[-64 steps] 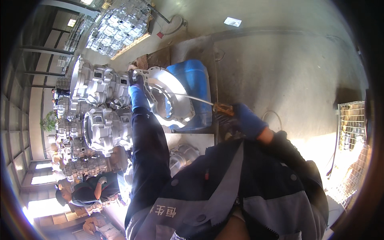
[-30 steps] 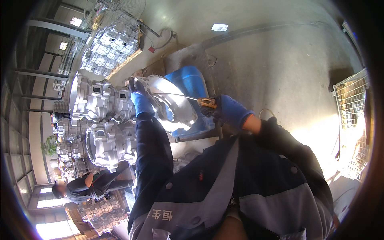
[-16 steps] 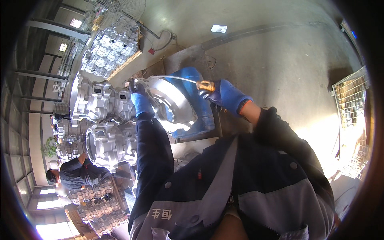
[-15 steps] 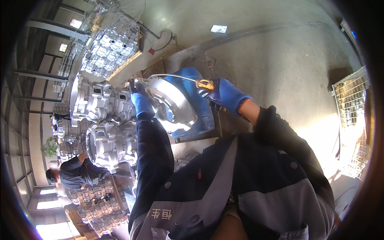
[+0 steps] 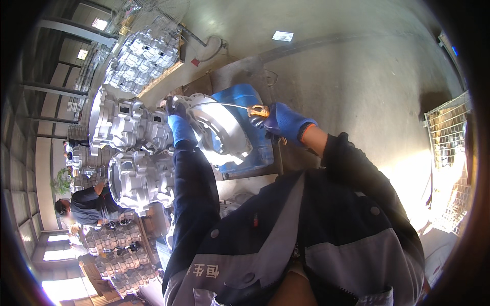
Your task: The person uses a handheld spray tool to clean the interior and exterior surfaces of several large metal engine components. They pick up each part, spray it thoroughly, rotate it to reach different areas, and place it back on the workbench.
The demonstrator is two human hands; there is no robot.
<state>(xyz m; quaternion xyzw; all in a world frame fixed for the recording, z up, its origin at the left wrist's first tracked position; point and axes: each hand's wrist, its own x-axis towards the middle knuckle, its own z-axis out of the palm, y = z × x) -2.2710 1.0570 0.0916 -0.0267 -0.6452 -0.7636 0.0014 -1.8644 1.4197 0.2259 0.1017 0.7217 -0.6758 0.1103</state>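
Beside the stacked grey castings (image 5: 130,127), the person leans over a round aluminium housing (image 5: 217,130) that rests tilted on a blue drum (image 5: 250,102). Their left hand (image 5: 179,120), in a blue glove, is clamped over the housing's upper rim, fingers wrapped round the edge to steady it. Their right hand (image 5: 286,121), also gloved in blue, is closed in a fist around the orange handle of a thin metal rod tool (image 5: 227,105), whose shaft arcs across the face of the housing toward the left hand (I cannot make out exactly where the tip lands, it is too fine against the bright metal).

What worries me, standing here: the housing sits on the drum's curved side with only one hand pinning it, so a hard push on the rod could, I think, rock it off and down toward the concrete floor (image 5: 357,66). The tip also points toward the holding glove, so a slip off an edge might jab those fingers. The rod looks bowed, which suggests it is under load and could spring free.

Another worker (image 5: 89,204) crouches among more castings (image 5: 120,252) at the left, well apart.
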